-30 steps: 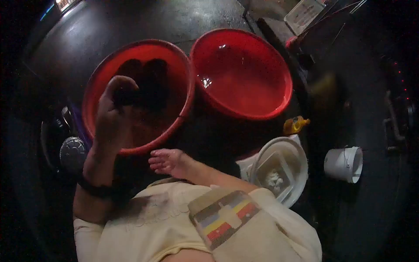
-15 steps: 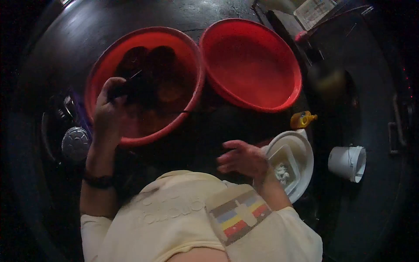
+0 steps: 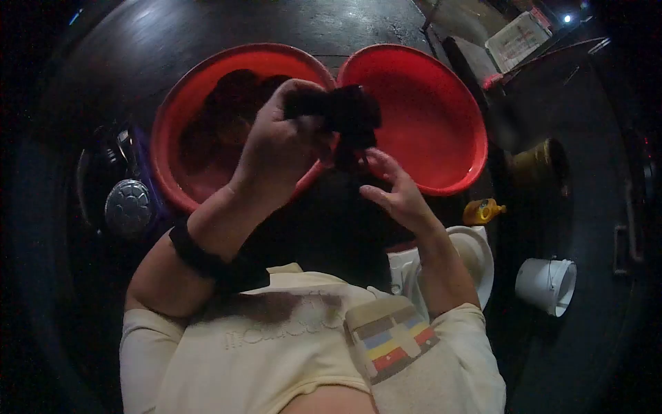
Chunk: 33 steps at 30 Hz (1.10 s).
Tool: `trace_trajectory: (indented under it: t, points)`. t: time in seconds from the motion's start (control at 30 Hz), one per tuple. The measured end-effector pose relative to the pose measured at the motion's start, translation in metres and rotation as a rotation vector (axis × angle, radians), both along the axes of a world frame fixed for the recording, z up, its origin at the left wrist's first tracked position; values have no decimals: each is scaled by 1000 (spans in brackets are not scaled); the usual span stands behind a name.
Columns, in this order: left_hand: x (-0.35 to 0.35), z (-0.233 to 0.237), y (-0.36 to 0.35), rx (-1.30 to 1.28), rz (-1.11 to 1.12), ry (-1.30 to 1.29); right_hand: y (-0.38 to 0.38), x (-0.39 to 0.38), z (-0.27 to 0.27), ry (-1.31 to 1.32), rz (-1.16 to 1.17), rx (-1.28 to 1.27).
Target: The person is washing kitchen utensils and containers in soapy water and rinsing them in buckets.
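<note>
My left hand (image 3: 276, 141) is closed on a black object (image 3: 350, 114), too dark for me to tell its kind. It is held up over the place where two red basins meet. Just below it is my right hand (image 3: 401, 193), thumb and fingers apart, fingertips right at the object's lower edge. Several dark rounded things lie inside the left red basin (image 3: 164, 117), partly hidden by my left forearm. The right red basin (image 3: 431, 114) holds what looks like water, its near left part covered by the black object.
By my right forearm stands a white tub (image 3: 483, 259), with a yellow bottle (image 3: 483, 211) beyond it. A white bucket (image 3: 546, 286) is farther right, below a brownish container (image 3: 540, 165). At left is a round silvery lid-like thing (image 3: 129, 207).
My left hand has brought the black object out of the left basin and rightward. My right hand has risen from beside the white tub to meet it. The view has shifted slightly.
</note>
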<state>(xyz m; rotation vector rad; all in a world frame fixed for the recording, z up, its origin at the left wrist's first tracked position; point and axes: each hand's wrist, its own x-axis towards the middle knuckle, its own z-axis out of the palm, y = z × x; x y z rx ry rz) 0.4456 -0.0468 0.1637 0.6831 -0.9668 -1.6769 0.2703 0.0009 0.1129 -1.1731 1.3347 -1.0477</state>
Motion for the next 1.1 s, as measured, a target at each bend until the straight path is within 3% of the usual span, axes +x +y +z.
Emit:
trace_trajectory:
  t: [0.07,0.13,0.23,0.3,0.37,0.43,0.57,0.63,0.7,0.77,0.8,0.87,0.93,1.03,1.1]
  points:
    - [-2,1,4,-88,-14,-26,-10,-11,-21,165,196,23]
    - [0,7,7,-152,60,-127,-21,-26,-48,147,282,18]
    - [7,14,7,-4,158,-206,-27,-43,-51,103,219,-81]
    - [13,15,13,132,154,-105,-24,-62,-10,282,258,-113]
    - [20,10,17,219,108,-46,-7,-81,30,282,267,42]
    - [26,-4,20,252,19,-25,20,-97,74,107,368,149]
    - [60,-12,49,378,-217,-169,55,-96,106,65,1115,169]
    - [97,-29,69,417,-230,-315,68,-76,88,197,1285,221]
    - [134,-28,96,525,-148,-542,61,-51,66,125,1223,365]
    - [158,-23,127,750,247,-425,50,-34,34,45,1129,513]
    - [181,-37,146,719,298,-361,38,-26,21,6,1072,592]
    - [216,-73,187,686,458,-257,21,14,9,156,947,501]
    - [233,-96,229,685,671,-180,2,50,-11,320,1034,418]
    - [245,-96,274,801,582,-67,-10,96,-42,464,1182,397]
    - [262,-122,312,744,565,-47,-9,127,-62,574,1326,332]
